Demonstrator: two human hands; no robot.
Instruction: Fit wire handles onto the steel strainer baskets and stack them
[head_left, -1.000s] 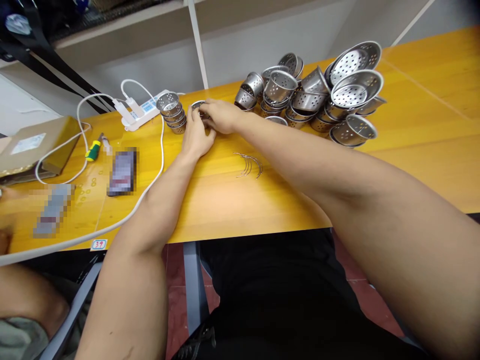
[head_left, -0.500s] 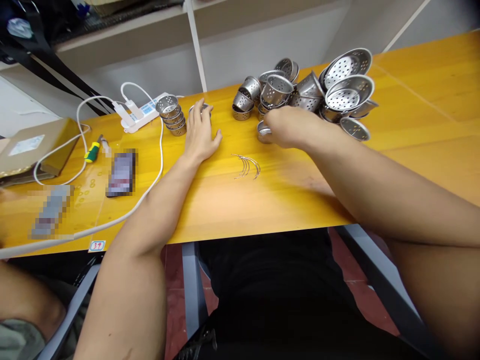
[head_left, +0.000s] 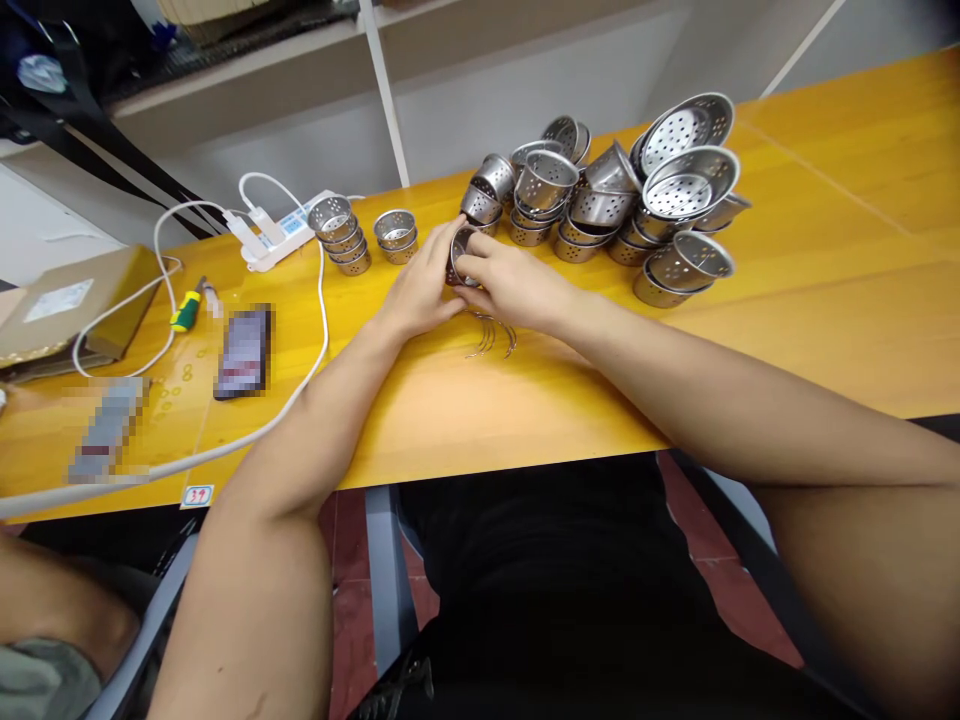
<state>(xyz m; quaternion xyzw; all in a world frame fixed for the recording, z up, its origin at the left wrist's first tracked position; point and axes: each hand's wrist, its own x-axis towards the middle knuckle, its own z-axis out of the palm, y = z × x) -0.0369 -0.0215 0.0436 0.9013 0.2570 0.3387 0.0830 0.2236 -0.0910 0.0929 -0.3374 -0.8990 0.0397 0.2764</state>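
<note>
Two bare hands meet around one perforated metal cup (head_left: 456,258) near the middle of the surface (head_left: 420,410), at the far side of a few thin curved wires (head_left: 491,338). The left hand (head_left: 427,285) closes its grip on the cup's left side; the right hand (head_left: 510,285) has its fingers at the cup's mouth, its grip narrow and on the cup too. Whether the cup's base touches the surface cannot be told, since the hands cover it.

Just left of the held cup stands a short stack (head_left: 396,238) of similar cups, and farther left a tall stack (head_left: 339,235) whose upper cups lean to the left. A turn of the left wrist could knock the short stack, as the knuckles are close to it. The tall stack could topple if the white cable (head_left: 323,300) running past it is tugged.

To the right and far side, a crowded cup pile (head_left: 604,205) holds many tilted pieces; the right forearm passes on its near side, so a careless lift might brush a loosely perched cup (head_left: 691,262) off the one beneath. The wires, lying just below the right hand, could snag or scatter if it sweeps toward the near edge.
</note>
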